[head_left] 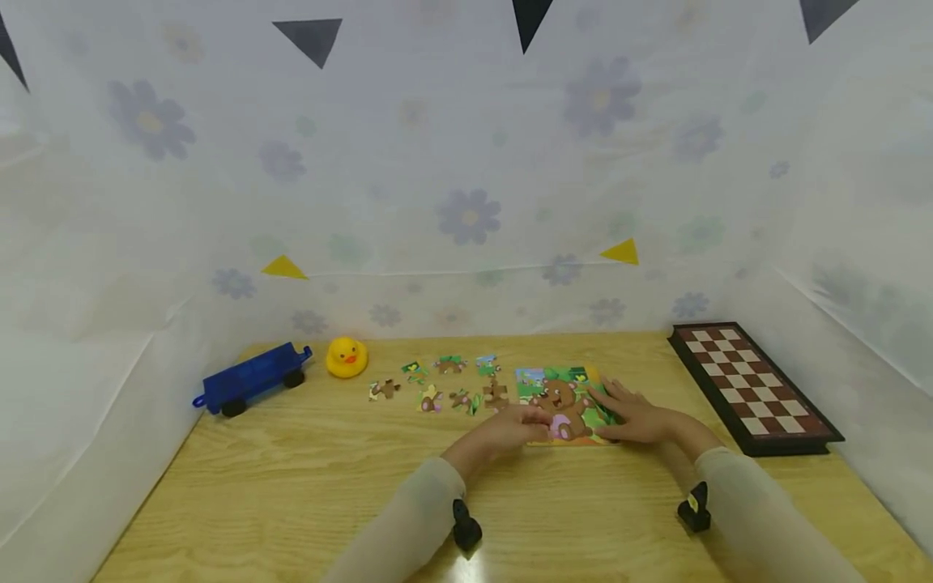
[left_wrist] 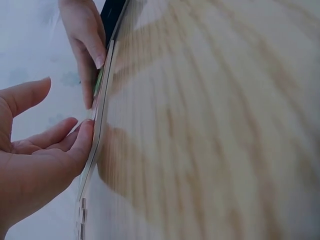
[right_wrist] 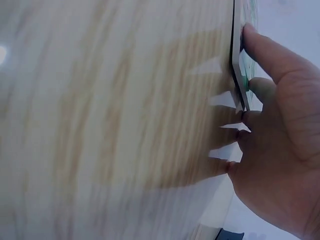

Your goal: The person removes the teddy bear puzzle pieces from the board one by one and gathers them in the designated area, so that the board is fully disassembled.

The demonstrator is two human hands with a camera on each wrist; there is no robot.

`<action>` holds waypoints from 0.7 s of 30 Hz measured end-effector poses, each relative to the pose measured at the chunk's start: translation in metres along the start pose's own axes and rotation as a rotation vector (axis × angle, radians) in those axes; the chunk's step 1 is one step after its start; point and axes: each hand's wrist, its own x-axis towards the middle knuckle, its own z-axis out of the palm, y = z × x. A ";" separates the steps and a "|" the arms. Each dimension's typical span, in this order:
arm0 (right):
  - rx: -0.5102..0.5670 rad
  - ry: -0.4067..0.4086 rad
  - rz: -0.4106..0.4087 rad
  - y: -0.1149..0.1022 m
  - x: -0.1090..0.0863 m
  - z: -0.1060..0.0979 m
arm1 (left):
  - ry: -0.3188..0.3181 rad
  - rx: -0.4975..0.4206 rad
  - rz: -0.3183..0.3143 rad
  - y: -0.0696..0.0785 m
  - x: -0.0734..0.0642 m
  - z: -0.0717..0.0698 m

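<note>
A flat bear puzzle (head_left: 560, 398) lies on the table in front of both hands, with a brown bear on a green scene. My left hand (head_left: 510, 427) touches its lower left part with the fingertips. In the left wrist view, the thumb of the left hand (left_wrist: 45, 150) stands apart from the bent fingers. On the opposite side, my right hand (head_left: 641, 417) rests with spread fingers over the right edge. The right wrist view shows the thumb and a finger of the right hand (right_wrist: 285, 110) on the puzzle's thin board (right_wrist: 237, 60). Several loose puzzle pieces (head_left: 449, 364) lie to the left.
A yellow rubber duck (head_left: 346, 359) and a blue toy trailer (head_left: 251, 379) stand at the back left. At the right lies a checkered board (head_left: 751, 385) with a dark frame. White flowered cloth (head_left: 466, 162) walls off the back and sides of the wooden table (head_left: 291, 486).
</note>
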 end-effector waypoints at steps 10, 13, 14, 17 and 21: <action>0.012 0.002 0.025 -0.001 0.000 -0.001 | -0.042 -0.153 -0.049 0.001 0.001 -0.004; 0.018 0.008 0.013 -0.001 0.000 -0.001 | -0.044 -0.202 -0.061 0.003 0.001 -0.004; 0.019 0.009 0.009 -0.001 0.000 0.000 | -0.045 -0.206 -0.064 0.004 0.001 -0.004; 0.026 0.013 0.009 0.000 0.000 0.001 | -0.059 -0.210 -0.071 0.006 0.001 -0.004; 0.026 0.010 0.029 0.001 0.001 0.001 | -0.084 -0.218 -0.081 0.010 0.002 -0.005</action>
